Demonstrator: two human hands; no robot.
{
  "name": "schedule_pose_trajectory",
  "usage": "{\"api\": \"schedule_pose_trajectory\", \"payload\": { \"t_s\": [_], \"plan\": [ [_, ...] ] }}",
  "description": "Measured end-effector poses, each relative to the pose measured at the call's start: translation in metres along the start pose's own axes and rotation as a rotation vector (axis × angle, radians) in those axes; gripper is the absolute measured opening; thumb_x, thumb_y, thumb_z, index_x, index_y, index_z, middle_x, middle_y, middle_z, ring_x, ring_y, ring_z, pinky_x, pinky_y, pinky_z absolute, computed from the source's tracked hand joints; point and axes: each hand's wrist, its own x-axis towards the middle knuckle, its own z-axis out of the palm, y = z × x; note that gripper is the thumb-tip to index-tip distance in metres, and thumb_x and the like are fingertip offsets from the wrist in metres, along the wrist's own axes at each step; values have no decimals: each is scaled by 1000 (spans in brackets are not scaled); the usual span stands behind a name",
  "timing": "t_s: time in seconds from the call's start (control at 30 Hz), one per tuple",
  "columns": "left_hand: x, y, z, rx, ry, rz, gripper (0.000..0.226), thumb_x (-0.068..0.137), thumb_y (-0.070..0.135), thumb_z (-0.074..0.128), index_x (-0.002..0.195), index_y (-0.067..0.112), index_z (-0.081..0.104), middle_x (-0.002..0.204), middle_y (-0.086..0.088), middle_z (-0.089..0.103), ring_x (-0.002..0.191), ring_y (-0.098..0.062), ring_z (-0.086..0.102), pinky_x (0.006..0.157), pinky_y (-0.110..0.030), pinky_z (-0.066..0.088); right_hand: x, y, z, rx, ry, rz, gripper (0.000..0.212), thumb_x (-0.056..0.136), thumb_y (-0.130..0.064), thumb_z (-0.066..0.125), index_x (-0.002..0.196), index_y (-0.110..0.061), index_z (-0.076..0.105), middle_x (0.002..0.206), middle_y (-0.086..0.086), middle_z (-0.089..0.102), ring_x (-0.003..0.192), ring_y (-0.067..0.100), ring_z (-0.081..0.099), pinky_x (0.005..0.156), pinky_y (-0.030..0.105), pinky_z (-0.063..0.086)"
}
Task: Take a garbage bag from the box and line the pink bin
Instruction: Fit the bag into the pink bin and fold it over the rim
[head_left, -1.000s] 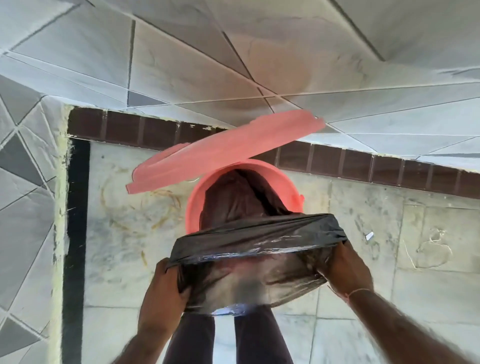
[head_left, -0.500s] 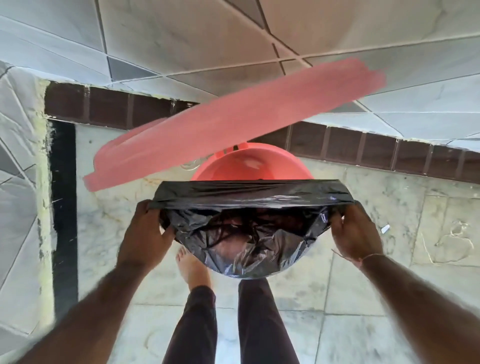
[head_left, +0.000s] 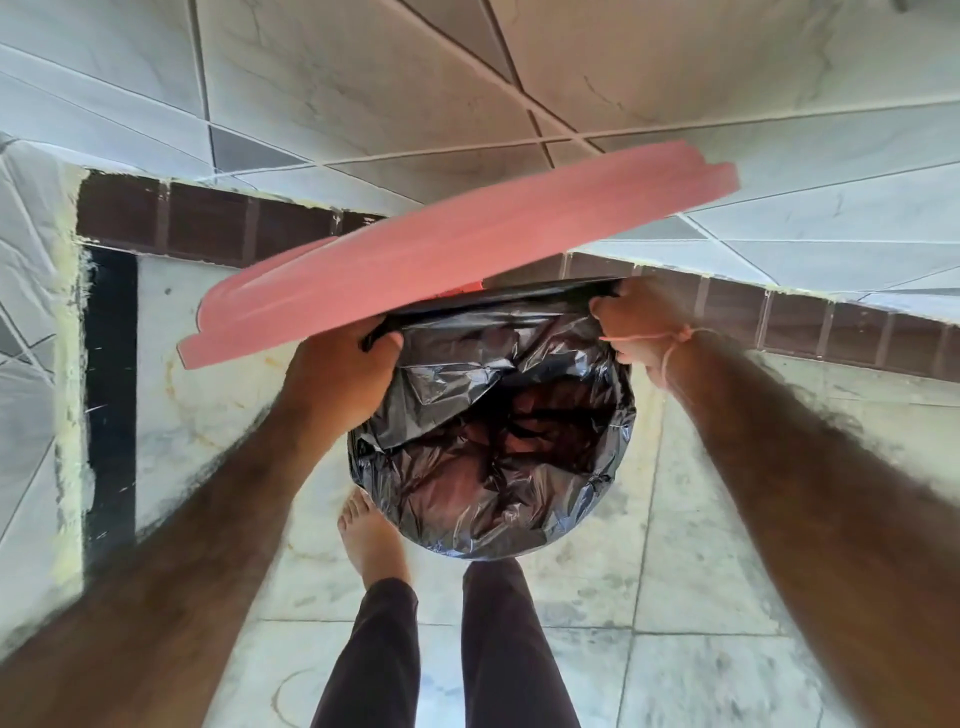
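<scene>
A black garbage bag (head_left: 493, 441) fills the round mouth of the pink bin, whose walls are almost wholly hidden under the plastic. The bin's pink lid (head_left: 457, 260) stands raised at the far side, tilted over the opening. My left hand (head_left: 337, 374) grips the bag's edge at the left rear of the rim, just under the lid. My right hand (head_left: 639, 332) grips the bag's edge at the right rear, a pink thread around its wrist. The bag's near edge is folded over the front of the rim. No box is in view.
The bin stands on a marble tile floor (head_left: 701, 649) close to a tiled wall (head_left: 467, 78) with a dark brown skirting (head_left: 208, 223). A second wall closes the left side. My bare left foot (head_left: 371, 540) and dark trouser legs are right before the bin.
Both hands have carried the bag's mouth from the near side toward the back of the rim. The bag now covers the whole opening. The view has tilted down and closer.
</scene>
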Motion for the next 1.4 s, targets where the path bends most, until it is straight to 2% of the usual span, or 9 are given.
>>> {"api": "schedule_pose_trajectory", "payload": {
  "t_s": [0.13,0.23,0.4,0.67,0.9,1.03,1.2,1.33,1.4],
  "plan": [
    [17,8,4,-63,-10,-47,43,97,35,42,74,4,61,81,-21,64,79,-39,59,66,-41,41,7,-2,10,-9,1,-103,40,96,-27,42,109,7,60,88,14,62,72,19,53,59,28,42],
    [24,-5,9,84,-41,-6,46,100,37,31,73,7,55,79,-14,57,77,-33,55,68,-34,36,9,16,9,108,-7,-85,55,95,-43,42,90,7,64,75,13,59,68,22,50,59,31,37],
    [18,-39,8,68,-93,-134,53,101,37,28,67,4,50,76,-24,57,62,-31,50,60,-35,37,10,55,4,249,-108,45,55,93,-54,44,93,-4,68,116,19,68,109,32,61,102,47,44],
    [-26,-95,29,-628,-245,-677,34,93,41,52,73,14,54,57,-4,47,46,-15,28,48,-24,25,-8,124,31,718,-93,338,48,94,-53,43,84,-11,65,88,7,67,82,20,61,72,33,46],
    [-74,-102,61,-1127,-210,-838,10,87,4,57,84,6,67,58,0,58,47,-10,41,50,-25,28,-39,154,60,903,-83,484,31,97,-34,48,75,-16,59,77,4,59,67,18,56,65,31,42],
    [-79,-99,62,-1037,-24,-791,21,89,-3,51,80,9,66,71,-10,64,64,-20,53,59,-29,39,-59,153,79,907,-177,483,20,93,-13,49,83,-13,65,89,13,62,70,20,59,68,33,46],
    [-66,-109,36,-662,25,-582,39,82,-16,50,104,8,72,103,-18,70,82,-31,66,83,-40,56,-77,146,93,956,-159,499,20,93,-21,51,86,-14,67,91,9,66,78,23,61,76,37,48],
    [-80,-107,22,-202,-93,-403,39,77,-14,57,109,4,70,104,-14,63,86,-31,61,72,-29,48,-87,145,89,934,-157,504,25,97,-25,47,83,-14,65,85,7,65,75,22,61,76,37,48],
    [-83,-107,17,-302,-75,-390,28,73,-15,67,93,4,73,96,-13,63,82,-26,57,65,-24,45,-92,144,82,861,-147,503,29,98,-30,44,85,-13,62,84,7,64,76,22,60,78,38,45]
  ]
}}
